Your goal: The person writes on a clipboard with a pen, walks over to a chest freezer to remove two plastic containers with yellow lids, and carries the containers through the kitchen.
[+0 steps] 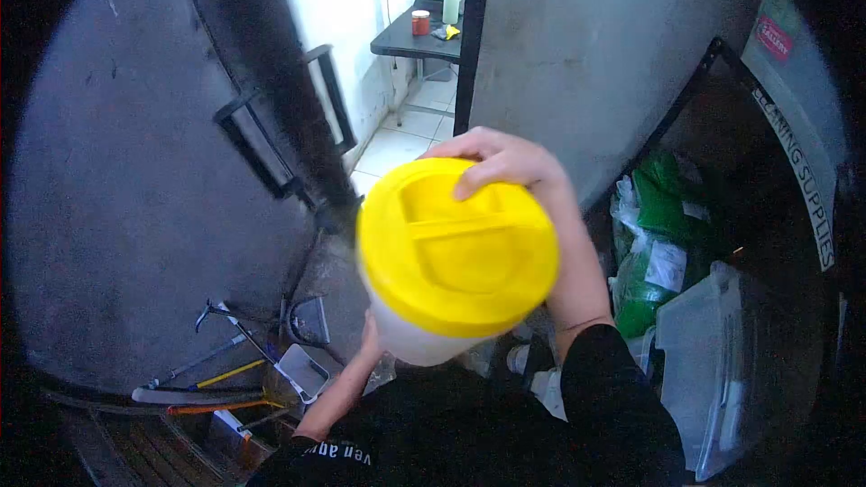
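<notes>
A white plastic container (pixel 419 343) with a round yellow screw lid (pixel 474 257) is held up in front of my chest, its top tilted toward me. My right hand (pixel 514 162) is closed over the lid's far edge, with the thumb resting on top and the other fingers partly hidden behind the rim. My left hand (pixel 371 338) presses against the container's lower left side, and most of its fingers are out of sight behind it.
A half-open door with black handles (pixel 257 140) leads to a dark table (pixel 397 39) holding a red jar (pixel 420 22) and a pale bottle (pixel 451 2). Brooms and a dustpan (pixel 304 372) lie lower left. At right are green bags (pixel 663 207) and a clear plastic bin (pixel 699 352).
</notes>
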Demonstrator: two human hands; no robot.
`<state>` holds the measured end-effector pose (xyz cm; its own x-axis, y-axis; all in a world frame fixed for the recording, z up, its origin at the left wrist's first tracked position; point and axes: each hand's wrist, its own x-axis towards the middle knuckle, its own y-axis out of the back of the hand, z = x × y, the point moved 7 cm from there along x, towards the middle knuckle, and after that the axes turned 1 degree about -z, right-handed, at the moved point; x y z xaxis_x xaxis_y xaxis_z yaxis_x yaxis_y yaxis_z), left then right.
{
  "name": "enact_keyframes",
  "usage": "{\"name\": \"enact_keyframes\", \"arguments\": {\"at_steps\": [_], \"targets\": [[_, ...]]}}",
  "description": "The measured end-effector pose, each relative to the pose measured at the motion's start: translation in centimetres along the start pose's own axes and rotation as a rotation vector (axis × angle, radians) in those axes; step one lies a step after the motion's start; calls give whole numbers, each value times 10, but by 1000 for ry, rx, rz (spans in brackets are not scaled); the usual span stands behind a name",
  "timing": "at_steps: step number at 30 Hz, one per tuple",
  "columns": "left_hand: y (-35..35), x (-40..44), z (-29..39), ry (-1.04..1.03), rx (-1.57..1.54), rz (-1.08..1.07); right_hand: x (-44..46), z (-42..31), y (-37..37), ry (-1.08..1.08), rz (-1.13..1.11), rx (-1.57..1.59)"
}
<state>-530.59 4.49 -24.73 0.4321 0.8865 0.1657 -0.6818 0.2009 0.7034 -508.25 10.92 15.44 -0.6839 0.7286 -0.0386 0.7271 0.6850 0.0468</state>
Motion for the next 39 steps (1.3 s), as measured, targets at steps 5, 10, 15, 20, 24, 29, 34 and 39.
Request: {"name": "enact_keyframes", "arguments": {"at_steps": [5, 10, 15, 20, 24, 29, 34, 39], "targets": [[-27, 11, -32, 285, -57, 0, -37, 6, 59, 99, 268, 47], [-30, 32, -75, 606, -321, 57, -2, 39, 105, 80, 624, -137], [33, 102, -65, 607, -220, 164, 105, 68, 135, 75, 741, -551], [69, 183, -127, 630, -258, 238, 202, 69, 202, -45, 831, -666], [123, 258, -151, 604, -259, 307, 240, 100, 296, -222, 1006, -461], [172, 367, -186, 596, -196, 304, 216, 134, 443, -252, 1367, -577], [209, 514, -171, 451, -36, 162, 173, 121, 532, -655, 1624, -653], [157, 618, -219, 369, -284, 57, 104, 164, 610, -874, 1721, -705]]}}
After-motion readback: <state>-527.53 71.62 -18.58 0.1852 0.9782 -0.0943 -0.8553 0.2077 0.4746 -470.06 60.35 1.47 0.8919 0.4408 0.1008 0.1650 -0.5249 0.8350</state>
